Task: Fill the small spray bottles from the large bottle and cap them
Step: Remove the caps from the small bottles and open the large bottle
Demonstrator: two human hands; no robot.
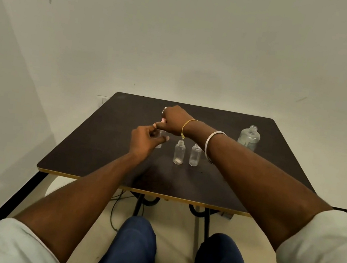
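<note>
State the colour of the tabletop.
Dark brown tabletop, best seen in the head view.

We log counter (251, 177): dark matt laminate, yellowish edge band | each small spray bottle (179, 151): clear smooth plastic | large bottle (249, 137): clear glossy plastic | pink cap (163, 120): looks plastic | bangle (210, 141): shiny silvery metal | wrist thread (186, 124): yellow cord | sleeves (325, 257): pale cloth | trousers (133, 250): blue cloth | wall (204, 45): matt paint, scuffed

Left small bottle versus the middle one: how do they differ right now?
The left bottle is held by the left hand and mostly hidden; the middle bottle stands free. The right hand holds a pink piece over the left bottle's top; the middle bottle's neck is open. Both are clear and upright.
</note>
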